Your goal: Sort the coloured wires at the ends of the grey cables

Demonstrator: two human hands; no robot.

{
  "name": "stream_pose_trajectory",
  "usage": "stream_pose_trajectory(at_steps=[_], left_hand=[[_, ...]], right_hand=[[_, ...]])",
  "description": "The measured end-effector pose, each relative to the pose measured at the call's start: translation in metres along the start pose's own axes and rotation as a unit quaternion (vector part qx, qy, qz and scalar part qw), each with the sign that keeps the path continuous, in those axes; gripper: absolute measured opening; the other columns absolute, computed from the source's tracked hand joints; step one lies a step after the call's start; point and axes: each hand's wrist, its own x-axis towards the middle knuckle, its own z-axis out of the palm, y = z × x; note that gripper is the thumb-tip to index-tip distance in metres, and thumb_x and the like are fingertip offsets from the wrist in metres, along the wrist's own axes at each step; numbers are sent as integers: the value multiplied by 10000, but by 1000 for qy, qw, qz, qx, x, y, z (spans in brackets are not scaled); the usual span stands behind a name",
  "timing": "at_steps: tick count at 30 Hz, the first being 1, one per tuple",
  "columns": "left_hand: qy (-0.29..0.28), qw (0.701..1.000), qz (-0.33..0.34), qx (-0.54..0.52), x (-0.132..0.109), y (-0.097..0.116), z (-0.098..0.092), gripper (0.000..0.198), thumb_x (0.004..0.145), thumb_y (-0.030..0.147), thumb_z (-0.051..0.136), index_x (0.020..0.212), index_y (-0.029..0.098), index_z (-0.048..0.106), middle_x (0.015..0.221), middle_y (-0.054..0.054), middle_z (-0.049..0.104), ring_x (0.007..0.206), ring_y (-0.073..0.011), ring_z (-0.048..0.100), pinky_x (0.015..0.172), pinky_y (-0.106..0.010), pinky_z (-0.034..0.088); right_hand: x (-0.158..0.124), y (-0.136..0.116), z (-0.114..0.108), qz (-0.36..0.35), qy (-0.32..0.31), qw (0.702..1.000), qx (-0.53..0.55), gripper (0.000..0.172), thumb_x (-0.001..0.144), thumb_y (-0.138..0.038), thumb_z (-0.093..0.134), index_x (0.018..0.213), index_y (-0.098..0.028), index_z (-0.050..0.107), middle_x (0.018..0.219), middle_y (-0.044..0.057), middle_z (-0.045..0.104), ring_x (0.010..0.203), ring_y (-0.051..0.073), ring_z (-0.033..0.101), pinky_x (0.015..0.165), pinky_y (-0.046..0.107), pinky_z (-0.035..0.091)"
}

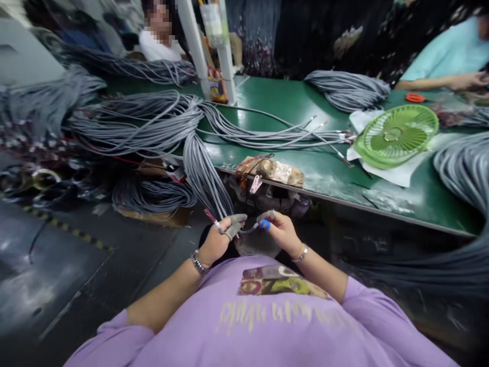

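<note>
My left hand (221, 239), with grey finger covers, pinches a grey cable (248, 231) whose end with red and white wires sticks out at its left. My right hand (280, 230), with a blue cover on the thumb, is closed on the same cable a little to the right. Both hands are in front of my body, below the table's front edge. Just above my left hand hangs a thick bundle of grey cables (204, 171), draped over the edge from the green table (263, 97).
A green fan (397, 135) lies on white paper at the right. Wrapped tools (282, 173) and a pink clip (255, 184) are at the table edge. More grey cables (347, 89) lie behind. Two people sit across the table. Coiled cables (153, 196) rest below at the left.
</note>
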Motion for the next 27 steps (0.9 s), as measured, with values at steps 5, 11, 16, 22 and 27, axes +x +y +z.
stream_pose_trajectory(at_steps=[5, 11, 16, 22, 27], left_hand=[[-129, 990, 45, -37, 16, 8, 8, 340, 884, 465, 604, 1006, 166, 708, 973, -78, 748, 901, -187, 691, 838, -307, 548], [-86, 988, -79, -100, 18, 7, 7, 442, 782, 592, 673, 766, 159, 584, 619, -2, 650, 477, -113, 617, 436, -196, 460], [-63, 987, -77, -125, 20, 5, 9, 412, 765, 530, 716, 680, 164, 547, 529, 38, 579, 367, -61, 503, 363, -166, 359], [40, 991, -46, -123, 25, 5, 15, 350, 800, 465, 688, 668, 158, 584, 543, 24, 595, 355, -48, 468, 357, -171, 335], [109, 972, -72, -194, 31, 5, 20, 318, 751, 455, 722, 738, 152, 626, 568, 24, 616, 352, -51, 469, 333, -170, 299]], right_hand=[[15, -18, 17, 72, 4, 997, 40, 321, 741, -480, 745, 750, -181, 632, 672, 9, 636, 626, 141, 557, 627, 286, 457], [35, -31, 33, 139, 20, 989, 49, 430, 579, -502, 837, 698, -160, 604, 628, -34, 545, 572, 88, 435, 533, 235, 367], [37, -27, 38, 192, 24, 977, 88, 467, 563, -527, 834, 722, -155, 601, 612, -41, 528, 526, 69, 407, 482, 218, 327], [31, -25, 30, 151, 41, 987, 47, 440, 625, -549, 798, 699, -164, 598, 599, -33, 532, 546, 82, 417, 506, 228, 348], [29, -19, 30, 62, -7, 997, -50, 388, 776, -519, 690, 651, -168, 578, 609, -12, 543, 585, 107, 453, 573, 258, 376]])
